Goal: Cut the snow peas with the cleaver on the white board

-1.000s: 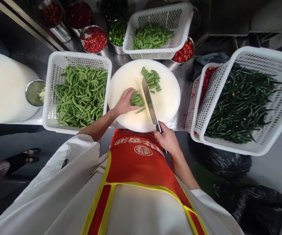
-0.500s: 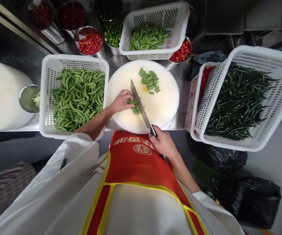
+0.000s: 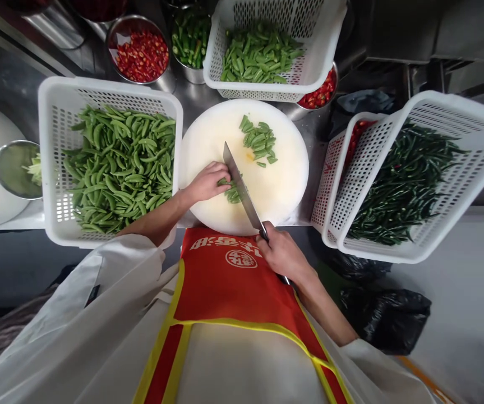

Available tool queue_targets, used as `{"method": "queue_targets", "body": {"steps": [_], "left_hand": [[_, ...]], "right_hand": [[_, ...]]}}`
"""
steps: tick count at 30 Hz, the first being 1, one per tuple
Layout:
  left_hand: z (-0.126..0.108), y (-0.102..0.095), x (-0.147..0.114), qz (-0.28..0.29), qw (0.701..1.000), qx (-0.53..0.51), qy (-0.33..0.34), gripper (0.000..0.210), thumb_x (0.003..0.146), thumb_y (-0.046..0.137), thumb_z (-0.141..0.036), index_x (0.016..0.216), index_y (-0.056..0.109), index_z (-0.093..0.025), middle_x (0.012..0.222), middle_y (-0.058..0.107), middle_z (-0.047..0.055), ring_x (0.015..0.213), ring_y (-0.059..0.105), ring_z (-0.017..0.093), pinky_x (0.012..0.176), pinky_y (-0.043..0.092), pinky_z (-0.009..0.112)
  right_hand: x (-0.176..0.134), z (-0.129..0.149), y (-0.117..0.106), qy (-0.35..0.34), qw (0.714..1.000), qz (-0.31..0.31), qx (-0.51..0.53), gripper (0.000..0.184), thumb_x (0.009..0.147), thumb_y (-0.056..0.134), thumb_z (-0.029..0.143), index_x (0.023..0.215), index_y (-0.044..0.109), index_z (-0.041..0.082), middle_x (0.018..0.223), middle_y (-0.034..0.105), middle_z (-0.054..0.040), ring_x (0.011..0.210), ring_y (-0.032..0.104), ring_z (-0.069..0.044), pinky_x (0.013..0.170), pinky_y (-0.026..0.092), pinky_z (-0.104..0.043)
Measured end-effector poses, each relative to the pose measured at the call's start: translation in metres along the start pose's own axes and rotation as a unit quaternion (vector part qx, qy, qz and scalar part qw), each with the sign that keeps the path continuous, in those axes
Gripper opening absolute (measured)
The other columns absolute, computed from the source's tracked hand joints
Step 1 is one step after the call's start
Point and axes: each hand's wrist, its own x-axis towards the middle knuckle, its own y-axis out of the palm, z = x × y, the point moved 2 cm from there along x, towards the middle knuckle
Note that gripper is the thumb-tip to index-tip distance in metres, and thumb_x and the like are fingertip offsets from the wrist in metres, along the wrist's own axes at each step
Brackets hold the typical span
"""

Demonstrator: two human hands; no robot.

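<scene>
On the round white cutting board (image 3: 286, 182), my left hand (image 3: 208, 183) curls its fingers over a small bunch of sugar snap peas (image 3: 233, 194), pressing them down. My right hand (image 3: 287, 253) is wrapped around the black handle of a long kitchen knife (image 3: 243, 188). The blade slants across the board just right of my left fingertips, at the bunch's edge; whether it touches the board I cannot tell. Cut snap pea pieces (image 3: 260, 142) lie in a loose pile farther up the board.
Left of the board stands a white basket (image 3: 45, 168) of whole snap peas; behind it, another basket (image 3: 273, 87) holds more pods. Dark green chilies (image 3: 405, 179) fill a tilted basket on the right. Metal pots of chopped red chilies (image 3: 143, 56) and green chilies (image 3: 191, 39) line the back.
The head view has shifted slightly, so the baskets and pots appear displaced. Both hands, the knife and the pods keep nearly the same places on the board.
</scene>
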Motion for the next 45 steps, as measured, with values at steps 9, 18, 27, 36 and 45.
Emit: {"method": "queue_targets", "body": {"steps": [9,18,27,36,45], "left_hand": [[-0.003,0.003,-0.003,-0.012,1.000,0.014,-0.009,0.010,0.088,0.068,-0.029,0.092,0.064,-0.022,0.109,0.063,0.007,0.109,0.057,0.025,0.101,0.048,0.043],[-0.003,-0.003,0.009,-0.101,0.989,0.022,-0.105,0.028,0.090,0.065,-0.035,0.115,0.064,-0.023,0.135,0.057,0.011,0.131,0.052,0.026,0.117,0.042,0.046],[-0.046,0.055,0.010,0.008,0.988,0.139,-0.069,0.066,0.079,0.077,-0.058,0.132,0.064,-0.021,0.157,0.044,0.015,0.149,0.035,0.039,0.127,0.023,0.057],[-0.088,0.098,-0.007,-0.079,0.978,0.139,-0.136,0.074,0.080,0.070,-0.068,0.140,0.058,-0.025,0.165,0.032,0.014,0.153,0.025,0.042,0.124,0.025,0.065],[-0.074,0.064,0.033,-0.223,0.951,0.111,-0.185,0.046,0.094,0.060,-0.052,0.129,0.063,-0.022,0.158,0.039,0.015,0.149,0.036,0.037,0.121,0.035,0.062]], "right_hand": [[0.052,-0.016,0.033,-0.036,0.996,-0.079,0.036,0.020,0.090,0.042,0.029,0.101,0.057,0.021,0.078,0.069,-0.0060,0.070,0.062,-0.023,0.066,0.036,-0.030],[-0.004,-0.076,0.042,0.003,0.905,-0.229,0.357,0.026,0.089,0.059,0.046,0.079,0.052,0.023,0.059,0.057,0.0046,0.053,0.055,-0.014,0.057,0.042,-0.027],[-0.033,-0.158,0.127,0.079,0.724,-0.132,0.672,0.032,0.074,0.071,0.042,0.075,0.044,0.024,0.051,0.054,0.0073,0.036,0.046,-0.012,0.038,0.037,-0.026],[0.019,-0.086,0.159,0.061,0.717,-0.026,0.694,0.030,0.068,0.070,0.040,0.079,0.047,0.025,0.049,0.056,0.0077,0.036,0.048,-0.012,0.037,0.035,-0.024],[0.035,-0.042,0.089,-0.022,0.750,-0.020,0.661,0.021,0.071,0.062,0.032,0.080,0.044,0.026,0.052,0.052,0.0076,0.038,0.047,-0.012,0.039,0.038,-0.026]]}}
